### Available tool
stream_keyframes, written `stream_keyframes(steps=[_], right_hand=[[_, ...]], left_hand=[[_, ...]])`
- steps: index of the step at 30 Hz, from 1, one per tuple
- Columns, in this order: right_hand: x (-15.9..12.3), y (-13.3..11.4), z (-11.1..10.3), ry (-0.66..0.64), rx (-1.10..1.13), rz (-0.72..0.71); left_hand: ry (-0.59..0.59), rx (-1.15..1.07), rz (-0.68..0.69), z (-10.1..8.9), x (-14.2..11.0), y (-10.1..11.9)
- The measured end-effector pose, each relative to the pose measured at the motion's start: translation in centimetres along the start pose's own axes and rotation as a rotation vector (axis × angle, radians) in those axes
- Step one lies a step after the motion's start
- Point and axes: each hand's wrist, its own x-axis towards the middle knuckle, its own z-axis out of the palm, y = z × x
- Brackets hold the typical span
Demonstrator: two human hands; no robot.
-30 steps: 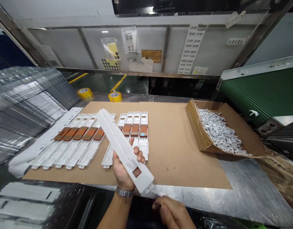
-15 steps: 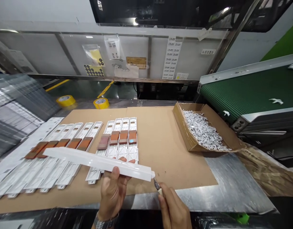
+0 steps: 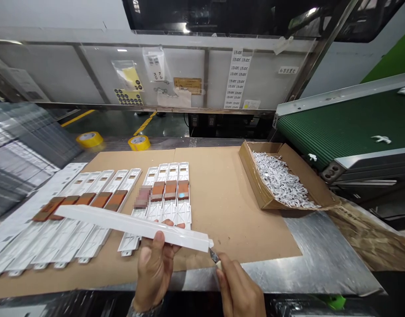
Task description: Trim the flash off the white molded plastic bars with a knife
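My left hand (image 3: 156, 264) is closed around a long white plastic strip (image 3: 133, 224), thumb on top and fingers behind, holding it slightly tilted above the table. In my right hand (image 3: 240, 286) is a small knife (image 3: 215, 256) with a pale handle; its blade tip meets or nearly meets the strip's right end, by a small tab. Beneath and behind the strip lie several white plastic parts (image 3: 182, 213) in two groups, with reddish-brown blocks (image 3: 170, 190) across them. The strip hides portions of these parts.
Brown cardboard (image 3: 215, 189) covers much of the metal table (image 3: 331, 264). At the right stands a cardboard box (image 3: 265, 198) full of small white pieces, beside a green conveyor belt (image 3: 351, 119). Two yellow tape rolls (image 3: 139, 142) sit at the back left.
The knife blade has shifted slightly left and down along the strip's right end. My left hand and the strip have moved a little to the left.
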Motion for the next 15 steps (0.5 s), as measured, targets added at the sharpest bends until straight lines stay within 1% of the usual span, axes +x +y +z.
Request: stream_keyframes(steps=[2, 7, 9, 15], right_hand=[[0.0, 0.0, -0.1, -0.008, -0.013, -0.008], [0.2, 0.1, -0.2, 0.004, -0.038, -0.034], [0.3, 0.0, -0.4, -0.005, -0.058, -0.041], [0.5, 0.0, -1.1, -0.048, -0.059, -0.044]], left_hand=[[0.000, 0.008, -0.006, -0.3, 0.1, -0.1], [-0.081, 0.047, 0.000, -1.6, 0.8, -0.6], [-0.091, 0.063, 0.002, -1.9, 1.0, -0.7], [-0.029, 0.077, -0.005, -1.2, 0.7, -0.4]])
